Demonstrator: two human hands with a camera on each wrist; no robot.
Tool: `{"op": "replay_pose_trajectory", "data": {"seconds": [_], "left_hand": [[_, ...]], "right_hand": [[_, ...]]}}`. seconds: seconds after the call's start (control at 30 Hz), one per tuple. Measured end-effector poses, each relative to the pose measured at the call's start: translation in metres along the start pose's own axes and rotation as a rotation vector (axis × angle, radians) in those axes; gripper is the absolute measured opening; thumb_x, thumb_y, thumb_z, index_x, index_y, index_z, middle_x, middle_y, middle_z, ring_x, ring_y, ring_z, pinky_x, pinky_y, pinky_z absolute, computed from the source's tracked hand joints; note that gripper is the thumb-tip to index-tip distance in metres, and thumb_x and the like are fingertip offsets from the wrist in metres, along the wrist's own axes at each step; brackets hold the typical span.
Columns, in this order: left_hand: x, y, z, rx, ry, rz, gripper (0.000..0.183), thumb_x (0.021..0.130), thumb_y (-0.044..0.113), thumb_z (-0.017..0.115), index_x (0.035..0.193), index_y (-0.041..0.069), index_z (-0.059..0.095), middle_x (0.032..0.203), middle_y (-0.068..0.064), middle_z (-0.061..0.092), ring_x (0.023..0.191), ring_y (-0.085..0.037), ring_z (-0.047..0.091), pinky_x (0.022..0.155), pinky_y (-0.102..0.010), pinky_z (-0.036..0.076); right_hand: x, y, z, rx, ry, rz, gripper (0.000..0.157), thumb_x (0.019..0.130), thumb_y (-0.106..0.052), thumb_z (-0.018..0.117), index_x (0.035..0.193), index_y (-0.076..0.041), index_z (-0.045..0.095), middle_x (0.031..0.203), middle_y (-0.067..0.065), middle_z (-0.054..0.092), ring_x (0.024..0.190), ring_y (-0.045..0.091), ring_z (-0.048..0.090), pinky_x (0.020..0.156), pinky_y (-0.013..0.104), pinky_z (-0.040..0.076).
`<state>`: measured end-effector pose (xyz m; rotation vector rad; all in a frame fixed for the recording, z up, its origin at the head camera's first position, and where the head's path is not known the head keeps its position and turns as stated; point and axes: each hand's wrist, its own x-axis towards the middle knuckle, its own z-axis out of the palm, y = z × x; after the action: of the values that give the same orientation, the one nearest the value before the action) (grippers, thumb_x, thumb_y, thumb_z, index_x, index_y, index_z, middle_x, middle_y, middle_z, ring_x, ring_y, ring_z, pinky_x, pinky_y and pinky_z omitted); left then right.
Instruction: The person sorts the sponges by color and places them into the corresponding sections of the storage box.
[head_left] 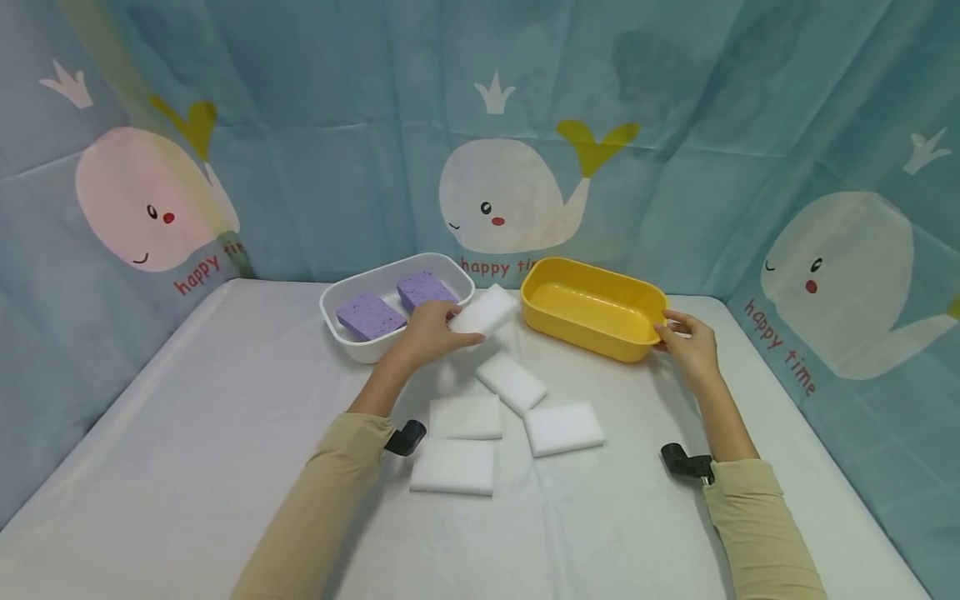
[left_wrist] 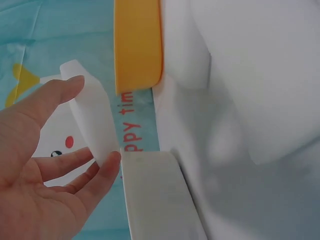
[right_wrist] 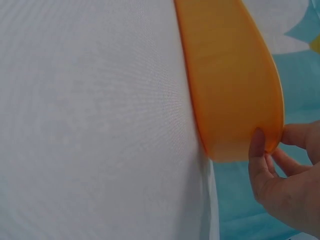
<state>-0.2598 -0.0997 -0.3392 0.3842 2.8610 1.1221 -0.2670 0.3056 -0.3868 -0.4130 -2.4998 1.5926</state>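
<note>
White bin (head_left: 360, 351): at my 11 o'clock, two purple sponges (head_left: 371, 317) inside.
Yellow bin (head_left: 592, 307): at my 1 o'clock, its inner floor in view.
My left hand (head_left: 429, 337): pinching a white block (head_left: 487, 312) near 12 o'clock, between the bins.
My right hand (head_left: 692, 347): gripping the yellow bin's rim at its 3 o'clock end.
Loose white blocks (head_left: 512, 382): four, from 5 to 7 o'clock of the held one.

We've got five white blocks (head_left: 512, 382) around centre frame, two purple sponges (head_left: 371, 317) left of centre, one white tub (head_left: 365, 352), one yellow tub (head_left: 573, 334), two hands (head_left: 692, 348), three whales (head_left: 517, 183)!
</note>
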Motion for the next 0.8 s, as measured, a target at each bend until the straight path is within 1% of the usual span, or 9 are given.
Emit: {"op": "replay_pose_trajectory", "data": {"seconds": [0.1, 0.17, 0.27, 0.33, 0.47, 0.63, 0.8], "left_hand": [[0.007, 0.004, 0.005, -0.003, 0.016, -0.013, 0.042, 0.089, 0.032, 0.085, 0.109, -0.003, 0.072, 0.099, -0.013, 0.068, 0.091, -0.024, 0.057, 0.081, -0.036, 0.053], [0.011, 0.008, 0.008, -0.006, 0.032, -0.024, 0.05, 0.09, 0.031, 0.084, 0.121, -0.006, 0.07, 0.112, -0.019, 0.07, 0.103, -0.029, 0.06, 0.092, -0.042, 0.055], [0.017, 0.013, 0.014, -0.029, 0.06, -0.044, 0.064, 0.091, 0.029, 0.083, 0.138, -0.008, 0.061, 0.133, -0.025, 0.065, 0.124, -0.037, 0.056, 0.109, -0.048, 0.05], [0.021, 0.017, 0.019, -0.043, 0.08, -0.053, 0.07, 0.091, 0.027, 0.083, 0.143, -0.01, 0.056, 0.14, -0.027, 0.06, 0.133, -0.04, 0.051, 0.116, -0.05, 0.045], [0.029, 0.026, 0.029, -0.065, 0.099, -0.074, 0.068, 0.091, 0.023, 0.083, 0.143, -0.011, 0.056, 0.142, -0.027, 0.058, 0.136, -0.04, 0.049, 0.119, -0.049, 0.043], [0.037, 0.038, 0.042, -0.058, 0.09, -0.103, 0.068, 0.091, 0.023, 0.083, 0.145, -0.009, 0.056, 0.144, -0.026, 0.056, 0.135, -0.036, 0.05, 0.119, -0.046, 0.045], [0.045, 0.047, 0.054, -0.014, 0.103, -0.08, 0.06, 0.092, 0.025, 0.083, 0.137, -0.008, 0.062, 0.137, -0.024, 0.061, 0.128, -0.034, 0.053, 0.113, -0.043, 0.049]], "right_hand": [[0.0, 0.0, 0.0, 0.008, -0.003, -0.005, 0.052, 0.11, -0.015, 0.057, 0.156, 0.004, 0.045, 0.129, 0.017, 0.049, 0.076, -0.004, 0.059, 0.081, 0.014, 0.06], [0.0, 0.0, 0.0, 0.01, -0.005, -0.01, 0.052, 0.11, -0.015, 0.058, 0.156, 0.005, 0.045, 0.127, 0.016, 0.049, 0.076, -0.004, 0.059, 0.082, 0.014, 0.06], [0.0, 0.0, -0.001, 0.014, -0.007, -0.017, 0.052, 0.11, -0.015, 0.058, 0.156, 0.006, 0.044, 0.126, 0.015, 0.049, 0.075, -0.004, 0.059, 0.083, 0.016, 0.061], [-0.001, -0.001, -0.001, 0.016, -0.006, -0.019, 0.052, 0.11, -0.015, 0.058, 0.156, 0.006, 0.045, 0.126, 0.015, 0.049, 0.075, -0.004, 0.06, 0.082, 0.016, 0.061], [-0.001, -0.001, -0.001, 0.028, -0.01, -0.017, 0.053, 0.11, -0.015, 0.058, 0.156, 0.007, 0.044, 0.126, 0.015, 0.049, 0.074, -0.005, 0.06, 0.08, 0.014, 0.061], [-0.001, -0.001, -0.001, 0.042, -0.015, -0.018, 0.053, 0.109, -0.015, 0.058, 0.156, 0.007, 0.044, 0.125, 0.013, 0.048, 0.075, -0.004, 0.059, 0.078, 0.013, 0.06], [-0.002, -0.001, 0.0, 0.046, -0.01, -0.018, 0.053, 0.109, -0.015, 0.059, 0.156, 0.006, 0.044, 0.125, 0.012, 0.047, 0.077, -0.003, 0.059, 0.078, 0.012, 0.06]]}}
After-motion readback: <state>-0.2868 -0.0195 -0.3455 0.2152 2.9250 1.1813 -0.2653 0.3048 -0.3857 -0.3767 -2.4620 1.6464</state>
